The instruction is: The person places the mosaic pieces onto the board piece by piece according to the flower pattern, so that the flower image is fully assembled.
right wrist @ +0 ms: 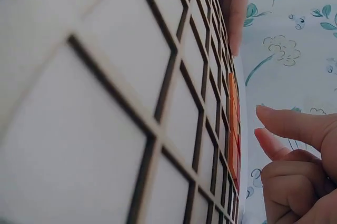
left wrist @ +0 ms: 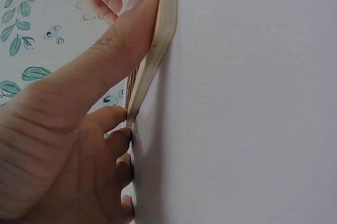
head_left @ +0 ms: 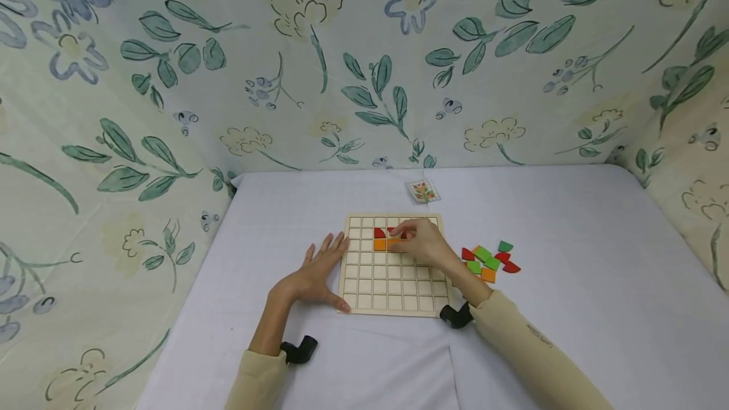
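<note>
A wooden grid board [head_left: 394,286] lies on the white-covered table. Along its left edge my left hand [head_left: 319,274] spreads its fingers; in the left wrist view, the thumb [left wrist: 118,42] rests on the rim and the fingertips touch its side. Over the upper middle cells hovers my right hand [head_left: 424,242]. The right wrist view shows its thumb and index finger apart, nothing visible between them, the other fingers bent. Beneath it, red quarter-round pieces [head_left: 379,233] fill cells above orange squares [head_left: 380,245]; the hand partly hides this row.
Right of the board lies a loose pile of green squares [head_left: 474,267], red pieces [head_left: 511,267], an orange square [head_left: 488,275] and a dark green piece [head_left: 505,246]. A small patterned card [head_left: 423,192] lies behind the board. Floral cloth [head_left: 376,81] hangs behind the table.
</note>
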`<state>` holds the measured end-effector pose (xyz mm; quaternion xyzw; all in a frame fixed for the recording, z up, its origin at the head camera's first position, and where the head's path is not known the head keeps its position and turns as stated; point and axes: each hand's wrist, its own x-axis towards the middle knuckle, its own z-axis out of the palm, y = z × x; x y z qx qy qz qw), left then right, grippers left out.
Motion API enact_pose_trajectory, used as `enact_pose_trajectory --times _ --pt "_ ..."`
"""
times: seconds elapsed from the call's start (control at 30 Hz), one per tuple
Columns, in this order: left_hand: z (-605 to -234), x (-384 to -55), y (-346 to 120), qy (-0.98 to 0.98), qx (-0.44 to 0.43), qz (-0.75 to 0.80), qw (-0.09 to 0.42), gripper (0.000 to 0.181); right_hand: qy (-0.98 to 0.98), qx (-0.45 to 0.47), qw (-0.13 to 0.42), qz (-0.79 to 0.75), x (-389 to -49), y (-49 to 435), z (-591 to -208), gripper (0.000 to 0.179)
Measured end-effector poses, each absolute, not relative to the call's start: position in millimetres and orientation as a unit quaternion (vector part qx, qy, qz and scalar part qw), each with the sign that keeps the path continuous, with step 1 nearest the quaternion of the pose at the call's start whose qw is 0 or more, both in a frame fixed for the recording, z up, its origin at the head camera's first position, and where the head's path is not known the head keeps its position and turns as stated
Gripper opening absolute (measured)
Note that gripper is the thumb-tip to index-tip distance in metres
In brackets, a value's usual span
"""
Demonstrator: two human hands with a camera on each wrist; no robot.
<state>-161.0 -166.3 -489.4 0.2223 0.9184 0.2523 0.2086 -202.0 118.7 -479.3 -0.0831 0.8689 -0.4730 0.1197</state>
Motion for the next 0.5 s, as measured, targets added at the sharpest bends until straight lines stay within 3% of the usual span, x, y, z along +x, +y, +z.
enact_pose_trajectory --times 0.5 --pt "-490 -160 -167 0.918 0.223 0.251 0.212 0.144 0.882 -0.017 0.111 -0.458 -181 209 -462 0.035"
